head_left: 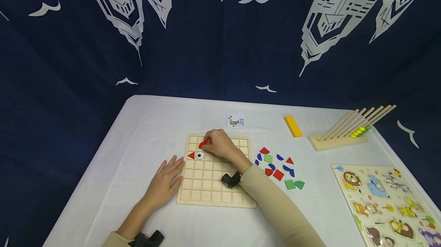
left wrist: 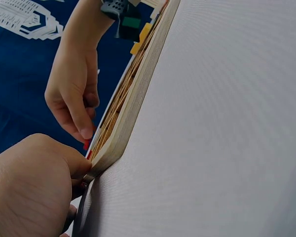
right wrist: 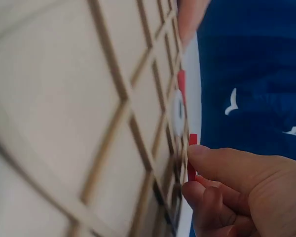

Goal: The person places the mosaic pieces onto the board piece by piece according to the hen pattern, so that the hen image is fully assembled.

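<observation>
My right hand (head_left: 220, 143) pinches a red piece with a curved edge (head_left: 202, 144) between thumb and fingertips, over the upper left of a wooden grid board (head_left: 208, 185). In the right wrist view the red piece (right wrist: 193, 138) stands on edge between the fingers, close to the grid. Just below it on the board lie a red triangle (head_left: 191, 155) and a round white piece with a black dot (head_left: 200, 156). My left hand (head_left: 167, 180) rests at the board's left edge with its fingers extended. From the left wrist, its thumb (left wrist: 79, 163) shows right at the board's corner.
Right of the board lie several loose red, blue and green pieces (head_left: 278, 174). Behind it is a small picture card (head_left: 236, 121). Farther right are a yellow block (head_left: 293, 126), a wooden rod stand with beads (head_left: 324, 143) and an animal puzzle board (head_left: 375, 205).
</observation>
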A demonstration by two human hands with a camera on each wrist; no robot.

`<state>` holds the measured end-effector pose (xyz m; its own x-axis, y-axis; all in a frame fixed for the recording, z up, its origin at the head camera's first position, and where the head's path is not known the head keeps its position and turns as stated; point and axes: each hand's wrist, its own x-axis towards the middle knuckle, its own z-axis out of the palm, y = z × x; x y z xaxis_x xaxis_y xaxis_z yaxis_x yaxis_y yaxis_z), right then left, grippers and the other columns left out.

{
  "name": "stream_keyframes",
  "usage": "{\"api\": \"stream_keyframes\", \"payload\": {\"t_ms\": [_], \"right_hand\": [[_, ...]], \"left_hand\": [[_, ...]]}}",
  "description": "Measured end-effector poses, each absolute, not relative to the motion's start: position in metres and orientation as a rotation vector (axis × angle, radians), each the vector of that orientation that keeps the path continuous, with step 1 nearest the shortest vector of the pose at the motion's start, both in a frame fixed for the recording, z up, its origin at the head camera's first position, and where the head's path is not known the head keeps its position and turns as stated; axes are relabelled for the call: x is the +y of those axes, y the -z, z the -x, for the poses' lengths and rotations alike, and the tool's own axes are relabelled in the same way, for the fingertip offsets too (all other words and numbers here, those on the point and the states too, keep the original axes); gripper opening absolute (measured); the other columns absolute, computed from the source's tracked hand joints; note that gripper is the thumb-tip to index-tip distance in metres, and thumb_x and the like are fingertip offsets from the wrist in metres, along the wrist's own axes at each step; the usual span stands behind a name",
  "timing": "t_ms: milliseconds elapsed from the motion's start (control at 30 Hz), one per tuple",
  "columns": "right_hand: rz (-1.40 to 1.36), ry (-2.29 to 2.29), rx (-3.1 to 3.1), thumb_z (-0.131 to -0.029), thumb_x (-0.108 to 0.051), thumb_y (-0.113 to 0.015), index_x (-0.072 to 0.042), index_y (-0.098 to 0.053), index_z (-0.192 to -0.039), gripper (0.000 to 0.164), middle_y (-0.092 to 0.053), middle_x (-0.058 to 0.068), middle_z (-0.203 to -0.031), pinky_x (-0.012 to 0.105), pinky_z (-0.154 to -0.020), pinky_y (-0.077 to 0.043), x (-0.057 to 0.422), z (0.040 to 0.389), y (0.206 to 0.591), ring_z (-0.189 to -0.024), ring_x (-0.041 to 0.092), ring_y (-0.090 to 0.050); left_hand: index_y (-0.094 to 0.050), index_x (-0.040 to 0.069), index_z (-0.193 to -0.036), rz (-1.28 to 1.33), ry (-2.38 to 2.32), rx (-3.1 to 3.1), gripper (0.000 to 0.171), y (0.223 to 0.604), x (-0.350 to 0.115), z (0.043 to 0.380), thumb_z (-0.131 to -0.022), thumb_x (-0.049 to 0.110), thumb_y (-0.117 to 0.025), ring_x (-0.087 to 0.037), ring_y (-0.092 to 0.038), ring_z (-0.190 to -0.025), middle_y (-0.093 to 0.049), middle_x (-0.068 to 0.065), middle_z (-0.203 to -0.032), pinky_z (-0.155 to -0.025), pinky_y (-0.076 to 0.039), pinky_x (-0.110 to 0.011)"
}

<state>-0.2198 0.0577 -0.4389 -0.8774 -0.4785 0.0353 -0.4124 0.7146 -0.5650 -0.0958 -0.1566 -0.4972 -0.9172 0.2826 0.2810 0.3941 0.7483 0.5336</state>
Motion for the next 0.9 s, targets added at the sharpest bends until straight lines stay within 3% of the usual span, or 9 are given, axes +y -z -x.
{"api": "stream_keyframes", "payload": {"t_ms": [200, 633, 900], "right_hand": [[0.75, 0.829, 2.815, -0.082, -0.015, -0.078, 0.0, -0.072, -0.096, 0.021, -0.065, 0.0, -0.071, 0.023, -0.067, -0.049, 0.054, 0.217, 0.443, -0.067, 0.009, -0.055], [0.813, 0.843, 2.816, -0.083, -0.007, -0.072, 0.0, -0.075, -0.099, 0.018, -0.061, 0.0, -0.068, 0.018, -0.056, -0.039, 0.058, 0.212, 0.442, -0.06, 0.007, -0.048], [0.826, 0.855, 2.917, -0.082, -0.007, -0.072, -0.001, -0.076, -0.1, 0.02, -0.064, 0.003, -0.075, 0.022, -0.062, -0.043, 0.075, 0.2, 0.44, -0.068, 0.01, -0.05]], "left_hand": [[-0.057, -0.004, -0.133, 0.554, 0.887, -2.743, 0.045, 0.498, -0.157, 0.095, -0.09, 0.008, -0.063, -0.035, -0.041, -0.14, -0.053, -0.015, -0.143, -0.115, -0.025, -0.058], [-0.056, -0.004, -0.133, 0.539, 0.902, -2.765, 0.045, 0.496, -0.157, 0.096, -0.091, 0.008, -0.063, -0.034, -0.039, -0.141, -0.052, -0.015, -0.144, -0.117, -0.023, -0.058], [-0.057, -0.004, -0.133, 0.53, 0.911, -2.768, 0.045, 0.495, -0.157, 0.095, -0.09, 0.007, -0.064, -0.034, -0.039, -0.141, -0.052, -0.015, -0.144, -0.117, -0.023, -0.057]]}}
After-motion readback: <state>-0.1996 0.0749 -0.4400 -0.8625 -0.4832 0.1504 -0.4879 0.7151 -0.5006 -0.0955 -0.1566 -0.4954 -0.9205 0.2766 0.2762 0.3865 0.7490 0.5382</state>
